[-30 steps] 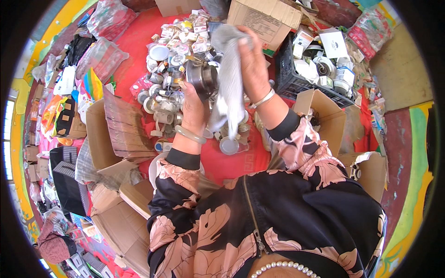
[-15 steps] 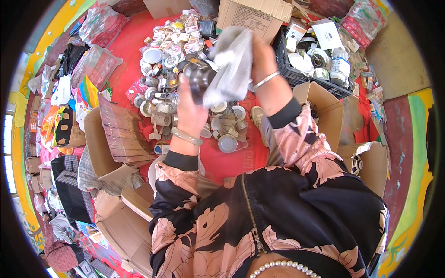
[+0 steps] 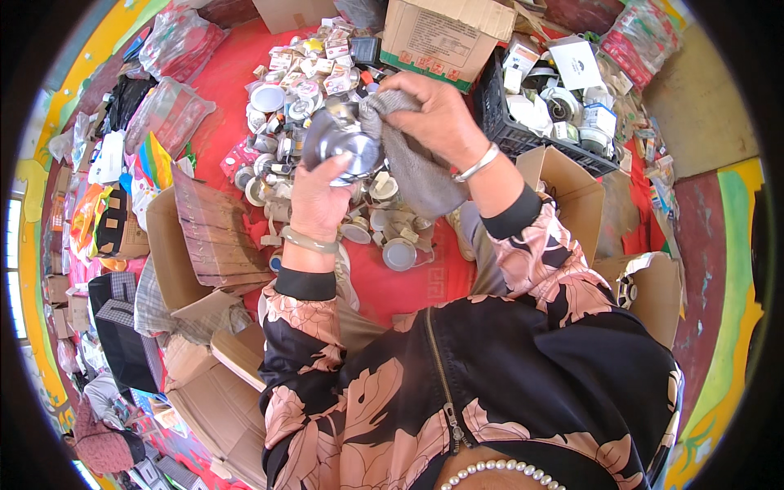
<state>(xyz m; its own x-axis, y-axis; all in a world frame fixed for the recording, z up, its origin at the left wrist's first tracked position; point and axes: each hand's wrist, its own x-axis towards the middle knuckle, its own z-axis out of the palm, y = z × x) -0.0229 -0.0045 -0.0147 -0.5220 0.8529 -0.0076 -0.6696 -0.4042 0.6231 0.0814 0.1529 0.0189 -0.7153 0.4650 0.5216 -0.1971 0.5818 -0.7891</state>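
Since the earlier frame the cloth [image 3: 412,159] had dropped from hanging loose to being bunched against the metal bowl [image 3: 343,145]. The right hand [image 3: 437,114] was clamped on the cloth, pressing it to the bowl's rim, seemingly to wipe it. The left hand [image 3: 317,200] was closed around the bowl's lower edge, holding it up and tilted so its shiny face met the cloth. Below lay a pile of small metal pieces [image 3: 327,90] on the red floor [image 3: 220,73], with a black crate [image 3: 531,135] to the right. The bowl's far side was hidden by cloth and fingers
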